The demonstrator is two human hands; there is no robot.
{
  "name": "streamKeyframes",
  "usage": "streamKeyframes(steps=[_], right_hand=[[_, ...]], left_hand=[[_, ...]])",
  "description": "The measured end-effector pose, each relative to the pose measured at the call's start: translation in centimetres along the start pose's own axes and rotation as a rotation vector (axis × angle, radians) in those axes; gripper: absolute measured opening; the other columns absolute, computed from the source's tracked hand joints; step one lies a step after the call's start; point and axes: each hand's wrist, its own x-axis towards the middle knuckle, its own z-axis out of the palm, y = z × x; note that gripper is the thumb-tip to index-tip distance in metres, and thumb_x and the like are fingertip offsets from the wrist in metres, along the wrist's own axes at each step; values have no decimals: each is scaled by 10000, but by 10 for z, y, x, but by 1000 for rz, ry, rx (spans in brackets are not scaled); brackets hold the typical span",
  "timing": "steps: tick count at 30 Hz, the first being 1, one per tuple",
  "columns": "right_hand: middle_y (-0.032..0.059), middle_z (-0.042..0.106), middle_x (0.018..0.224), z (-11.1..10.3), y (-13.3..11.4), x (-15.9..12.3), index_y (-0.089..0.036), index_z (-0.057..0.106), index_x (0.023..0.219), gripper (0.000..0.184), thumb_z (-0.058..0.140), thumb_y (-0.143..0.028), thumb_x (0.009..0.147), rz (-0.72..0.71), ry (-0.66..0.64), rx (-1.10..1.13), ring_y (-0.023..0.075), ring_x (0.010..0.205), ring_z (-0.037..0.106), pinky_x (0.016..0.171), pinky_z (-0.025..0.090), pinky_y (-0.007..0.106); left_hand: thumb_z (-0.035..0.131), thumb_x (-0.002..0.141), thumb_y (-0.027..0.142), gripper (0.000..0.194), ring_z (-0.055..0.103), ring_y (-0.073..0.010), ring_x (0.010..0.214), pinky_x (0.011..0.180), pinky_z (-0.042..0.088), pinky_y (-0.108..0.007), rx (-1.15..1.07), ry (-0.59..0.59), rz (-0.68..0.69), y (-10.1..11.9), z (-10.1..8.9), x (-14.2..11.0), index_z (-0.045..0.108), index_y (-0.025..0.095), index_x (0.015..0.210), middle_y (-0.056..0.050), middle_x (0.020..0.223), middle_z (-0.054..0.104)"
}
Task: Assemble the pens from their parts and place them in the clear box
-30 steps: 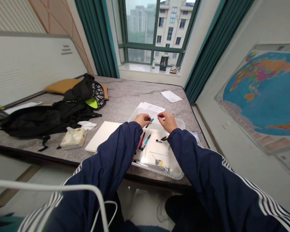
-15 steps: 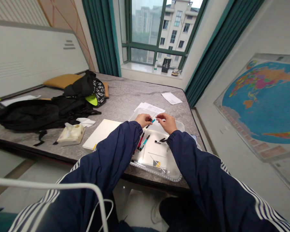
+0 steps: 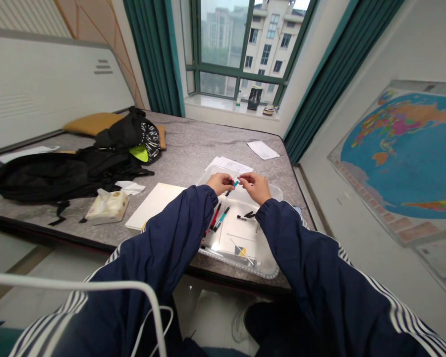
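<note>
My left hand [image 3: 222, 184] is closed around a teal and black pen [image 3: 235, 184] above the far part of a clear plastic tray [image 3: 271, 271]. The fingertips of my right hand [image 3: 256, 187] are pinched together at the pen's teal end; what they grip is too small to make out. Below in the tray lie a red pen [image 3: 216, 216] and another teal and black pen [image 3: 221, 219]. Small black pen parts [image 3: 249, 215] rest near my right sleeve. Thin pale sticks [image 3: 242, 251] lie towards the tray's front.
Left of the tray are a white box [image 3: 154, 204], a tissue pack [image 3: 107, 207] and a black backpack [image 3: 55, 173]. Printed papers [image 3: 228, 164] lie behind the tray, and a white sheet [image 3: 263, 149] sits farther back. A white cable [image 3: 126, 285] crosses the lower left.
My right fingertips have closed the small gap to the teal end of the held pen. The view has shifted slightly; the things in the tray lie as before.
</note>
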Motion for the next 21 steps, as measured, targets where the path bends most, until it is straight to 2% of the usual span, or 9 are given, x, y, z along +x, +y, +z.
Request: streamKeyframes(steps=[5, 8, 13, 21], right_hand=[[88, 730, 1031, -1, -5, -1, -168, 720, 952, 238, 658, -363, 832, -30, -106, -92, 187, 904, 686, 814, 535, 296], [83, 734, 940, -1, -5, 0, -159, 725, 842, 263, 651, -411, 833, -77, -138, -46, 188, 869, 676, 821, 521, 303], [70, 716, 793, 0, 0, 2, -148, 704, 779, 312, 643, -450, 831, -57, -120, 65, 179, 724, 651, 728, 522, 309], [91, 730, 887, 0, 3, 3, -157, 734, 798, 248, 692, -402, 787, -78, -156, 12, 198, 830, 669, 799, 513, 315]], left_hand=[[766, 619, 187, 218, 572, -103, 540, 486, 449, -209, -123, -135, -52, -2, 5, -1, 650, 131, 795, 4, 625, 647], [799, 593, 196, 272, 571, -97, 530, 474, 455, -203, -120, -189, -61, -4, 8, -2, 653, 128, 812, 11, 620, 641], [808, 601, 186, 297, 597, -102, 551, 474, 461, -196, -104, -186, -74, -8, 10, -2, 640, 125, 838, -2, 660, 665], [789, 614, 130, 435, 635, -120, 588, 530, 490, -214, -146, -81, -71, -2, 10, -4, 498, 170, 935, -1, 681, 703]])
